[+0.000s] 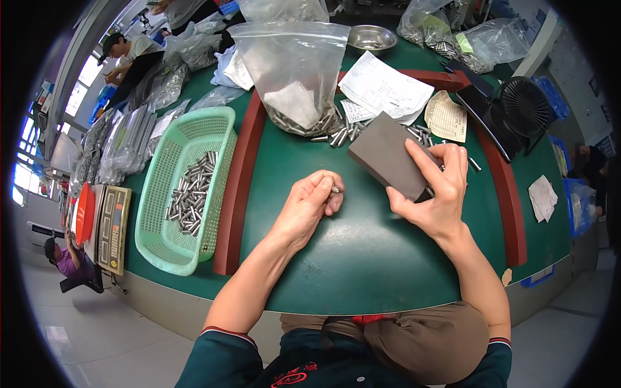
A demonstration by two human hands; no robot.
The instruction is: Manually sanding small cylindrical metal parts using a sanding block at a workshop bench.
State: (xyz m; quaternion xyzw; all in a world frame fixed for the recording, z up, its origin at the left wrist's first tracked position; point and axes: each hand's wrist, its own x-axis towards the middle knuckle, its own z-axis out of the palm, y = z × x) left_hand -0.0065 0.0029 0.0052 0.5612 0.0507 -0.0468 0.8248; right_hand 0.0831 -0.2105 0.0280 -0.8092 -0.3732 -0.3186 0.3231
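Left hand [309,205], centre of the frame: fingers curled together, thumb and fingertips pinched on a small metal pin [336,190] whose end shows just above the knuckles. Right hand [435,194], right of centre: clamped on the lower corner of a dark grey block [387,154], thumb across its top face, fingers wrapped beneath; the block is tilted and held above the green table [362,258], well clear of the pin in the left hand. Loose metal pins [341,134], upper centre: scattered on the table beside the mouth of a clear plastic bag [294,71] holding more of them, just above the block. Mint-green plastic basket [169,242], left of centre: rectangular, perforated, holding a heap of finished pins [192,194] in its middle. Red-brown raised border [236,187]: runs between basket and work area and again along the right side. White paper sheets [385,87], upper centre right, lying behind the block. Steel bowl [371,37], top centre. Small black fan [525,107], upper right. Further clear bags of parts, top right and upper left. Another person [132,55] at work, upper left corner; a second one seated at lower left.
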